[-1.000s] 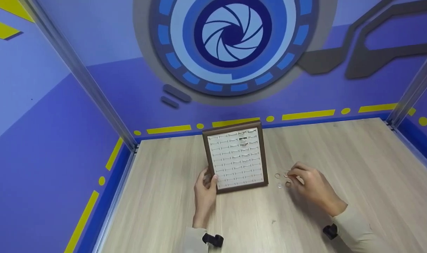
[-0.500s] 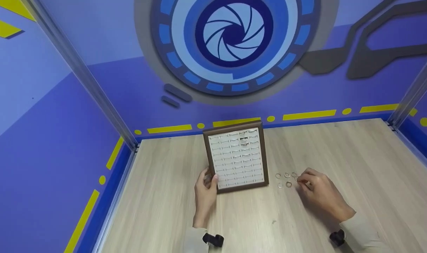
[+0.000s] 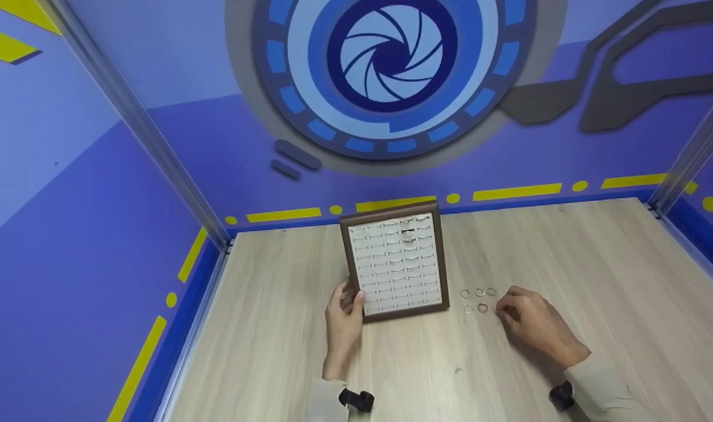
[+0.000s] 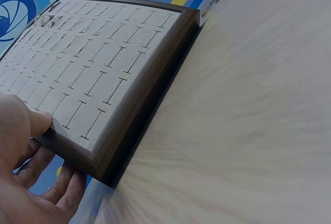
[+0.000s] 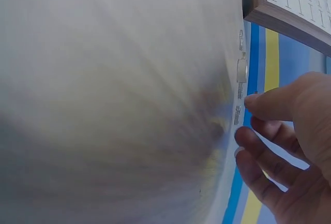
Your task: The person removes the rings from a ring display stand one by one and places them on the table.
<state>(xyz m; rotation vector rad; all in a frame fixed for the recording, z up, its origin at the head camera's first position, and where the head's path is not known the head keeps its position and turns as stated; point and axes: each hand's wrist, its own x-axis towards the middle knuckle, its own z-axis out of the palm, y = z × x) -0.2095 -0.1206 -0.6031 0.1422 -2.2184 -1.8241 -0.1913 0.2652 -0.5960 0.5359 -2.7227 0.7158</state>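
Observation:
My left hand (image 3: pixel 343 319) grips the lower left edge of a brown-framed ring display board (image 3: pixel 394 269), its thumb on the front and its fingers behind. The board leans upright, and its white slotted face (image 4: pixel 77 53) carries several rings in the upper slots. My right hand (image 3: pixel 538 322) is low over the table, right of the board. Its thumb and forefinger come together at a small ring, mostly hidden by the fingertips. Left of that hand lie several loose rings in two short rows, among them a silver ring (image 3: pixel 479 292) and a copper-coloured ring (image 3: pixel 482 308).
A light wood table (image 3: pixel 262 328) lies under everything. Behind it stands a blue printed wall panel (image 3: pixel 309 193), with another blue panel (image 3: pixel 87 281) on the left. Metal posts (image 3: pixel 157 158) mark the corners. Each wrist wears a black band (image 3: pixel 356 401).
My right hand moved right from the upper row of rings, then slightly down to the lower row's right end. More rings are now uncovered. The left hand and board stay put.

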